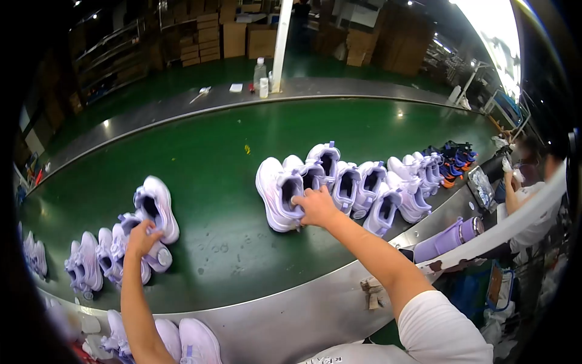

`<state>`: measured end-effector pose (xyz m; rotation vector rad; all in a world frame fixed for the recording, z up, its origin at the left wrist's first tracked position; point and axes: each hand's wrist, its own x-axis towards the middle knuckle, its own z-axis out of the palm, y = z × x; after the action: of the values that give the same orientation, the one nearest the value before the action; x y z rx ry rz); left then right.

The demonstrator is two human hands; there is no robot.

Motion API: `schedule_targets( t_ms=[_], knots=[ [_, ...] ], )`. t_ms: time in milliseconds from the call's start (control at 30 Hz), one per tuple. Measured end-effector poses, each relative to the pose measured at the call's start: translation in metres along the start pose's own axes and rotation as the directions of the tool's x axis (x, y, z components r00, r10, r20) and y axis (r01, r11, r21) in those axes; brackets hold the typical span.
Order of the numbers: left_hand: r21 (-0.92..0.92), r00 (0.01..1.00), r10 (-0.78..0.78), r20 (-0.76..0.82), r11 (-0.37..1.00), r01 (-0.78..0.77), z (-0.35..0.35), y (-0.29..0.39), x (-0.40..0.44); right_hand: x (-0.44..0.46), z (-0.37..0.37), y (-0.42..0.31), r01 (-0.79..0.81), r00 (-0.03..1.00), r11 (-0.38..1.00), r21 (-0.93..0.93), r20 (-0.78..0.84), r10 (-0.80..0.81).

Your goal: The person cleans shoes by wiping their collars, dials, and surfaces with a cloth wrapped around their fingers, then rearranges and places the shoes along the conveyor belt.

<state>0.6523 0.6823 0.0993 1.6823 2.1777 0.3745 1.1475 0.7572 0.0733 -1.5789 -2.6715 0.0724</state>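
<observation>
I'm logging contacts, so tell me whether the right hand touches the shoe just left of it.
Touching. The head view shows the right hand with its fingers on the heel rim of the lavender shoe.

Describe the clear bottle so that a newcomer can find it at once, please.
Start from the green belt and look across it to the white post on the far side. Just left of the post stands the clear bottle. It is see-through and taller than the small white bottle in front of it.
</observation>
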Motion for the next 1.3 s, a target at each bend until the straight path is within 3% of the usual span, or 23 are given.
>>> schedule_targets(
  t_ms=[33,133,200,233,267,300,333,367,400,433,467,567,633,700,733,767,867,933,1000,1067,1133,1267,1300],
  knots=[
    [-0.033,1.0,-0.021,0.014,0.999,0.022,-0.003,0.019,-0.008,-0.004,-0.006,0.003,-0.044,0.994,0.999,0.001,0.097,0.044],
    [-0.132,0.987,-0.068,0.146,0.987,0.088,-0.009,0.086,-0.062,-0.026,0.01,0.003,0.003,0.977,0.998,-0.07,-0.211,-0.017],
    [-0.162,0.976,0.088,0.201,0.985,-0.055,0.001,0.115,-0.117,-0.035,-0.014,-0.027,0.224,0.879,0.964,0.145,-0.457,-0.135],
    [-0.154,0.965,0.132,0.224,0.983,-0.099,0.005,0.138,-0.153,-0.05,-0.043,-0.05,0.223,0.937,0.911,0.348,-0.333,-0.102],
    [-0.213,0.954,0.173,0.247,0.97,-0.121,0.011,0.161,-0.19,-0.064,-0.061,-0.066,0.231,0.972,0.765,0.601,-0.173,-0.157],
    [-0.254,0.94,0.225,0.257,0.954,-0.159,0.03,0.167,-0.222,-0.082,-0.074,-0.08,0.403,0.909,0.541,0.739,-0.255,-0.329],
    [-0.255,0.923,0.244,0.298,0.952,-0.169,0.043,0.184,-0.257,-0.102,-0.076,-0.096,0.451,0.852,0.408,0.794,-0.246,-0.462],
    [-0.2,0.902,0.279,0.329,0.954,-0.222,0.054,0.198,-0.288,-0.127,-0.083,-0.106,0.408,0.783,0.364,0.837,-0.115,-0.611],
    [-0.129,0.891,0.377,0.252,0.926,-0.356,0.073,0.208,-0.313,-0.155,-0.076,-0.113,0.506,0.744,0.412,0.758,-0.143,-0.652],
    [-0.175,0.902,0.233,0.362,0.968,-0.18,0.079,0.227,-0.338,-0.173,-0.072,-0.122,0.505,0.776,0.497,0.706,-0.12,-0.619],
    [-0.202,0.924,0.193,0.329,0.971,-0.131,0.089,0.237,-0.356,-0.19,-0.069,-0.129,0.495,0.805,0.575,0.652,-0.096,-0.585],
    [-0.263,0.96,0.158,0.232,0.96,-0.094,0.099,0.252,-0.379,-0.215,-0.036,-0.144,0.296,0.953,0.527,0.796,-0.212,-0.215],
    [-0.349,0.968,0.183,0.17,0.93,-0.115,0.101,0.248,-0.381,-0.213,-0.032,-0.138,0.294,0.956,0.561,0.774,-0.241,-0.169],
    [-0.392,0.934,0.159,0.321,0.92,-0.022,0.079,0.252,-0.392,-0.212,-0.032,-0.128,0.346,0.932,0.634,0.691,-0.333,-0.146],
    [-0.408,0.91,0.153,0.386,0.913,0.019,0.066,0.253,-0.393,-0.213,-0.029,-0.125,0.364,0.93,0.651,0.665,-0.301,-0.212],
    [-0.501,0.92,0.211,0.331,0.865,-0.018,0.063,0.241,-0.398,-0.212,-0.027,-0.121,0.386,0.922,0.669,0.635,-0.268,-0.278],
    [-0.454,0.996,0.066,-0.062,0.887,-0.087,0.053,0.218,-0.403,-0.222,-0.041,-0.114,0.378,0.925,0.71,0.595,-0.199,-0.325],
    [-0.23,0.966,0.112,-0.233,0.959,-0.167,0.036,0.224,-0.389,-0.22,-0.05,-0.108,0.39,0.906,0.7,0.598,-0.112,-0.409],
    [-0.262,0.937,0.184,-0.298,0.928,-0.266,0.049,0.23,-0.367,-0.222,-0.061,-0.112,0.372,0.916,0.72,0.586,-0.105,-0.388],
    [-0.249,0.937,0.295,-0.19,0.908,-0.336,0.064,0.227,-0.357,-0.227,-0.072,-0.121,0.386,0.922,0.722,0.574,-0.204,-0.33],
    [-0.219,0.941,0.335,-0.058,0.915,-0.339,0.085,0.218,-0.352,-0.236,-0.075,-0.122,0.273,0.958,0.689,0.671,-0.121,-0.261],
    [-0.077,0.917,0.394,-0.059,0.914,-0.398,0.095,0.237,-0.37,-0.242,-0.076,-0.122,0.078,0.991,0.57,0.818,-0.001,-0.134],
    [-0.029,0.914,0.4,-0.07,0.915,-0.402,0.094,0.235,-0.374,-0.244,-0.076,-0.119,0.189,0.972,0.613,0.767,-0.057,-0.229]
  ],
)
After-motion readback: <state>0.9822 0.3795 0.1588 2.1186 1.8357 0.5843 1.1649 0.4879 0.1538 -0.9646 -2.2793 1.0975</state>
